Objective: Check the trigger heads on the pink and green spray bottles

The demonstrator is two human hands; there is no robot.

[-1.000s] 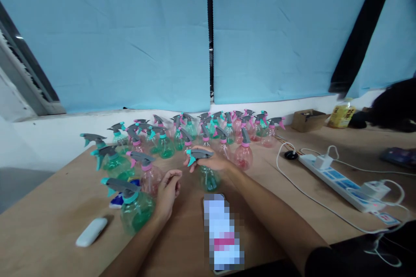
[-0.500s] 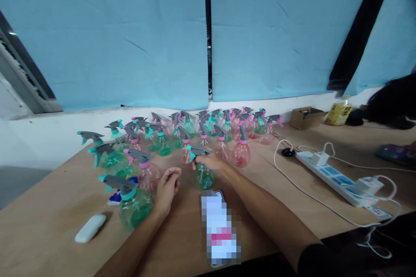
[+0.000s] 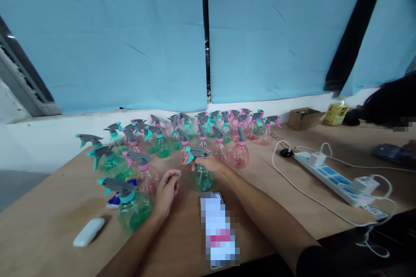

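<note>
My right hand [image 3: 208,163] is wrapped round the neck of a green spray bottle [image 3: 204,178], its fingers under the grey head near the teal trigger. The bottle is upright, with its nozzle pointing left. To the left, my left hand [image 3: 168,185] hangs loosely curled, thumb against fingers, with nothing visible in it. Beside that hand are a pink spray bottle [image 3: 147,177] and, closer to me, a green spray bottle [image 3: 134,214] partly covered by my forearm. A phone [image 3: 219,229] with a blurred screen lies just in front of the held bottle.
Several green and pink spray bottles [image 3: 163,146] crowd the back of the wooden table. A white case [image 3: 89,232] and a blue packet [image 3: 114,200] lie at left. To the right are a power strip [image 3: 328,177] with cables, a cardboard box [image 3: 304,119] and a yellow-labelled bottle [image 3: 336,111].
The whole view has shifted slightly. Both hands keep nearly the same pose, the right one still round the green spray bottle.
</note>
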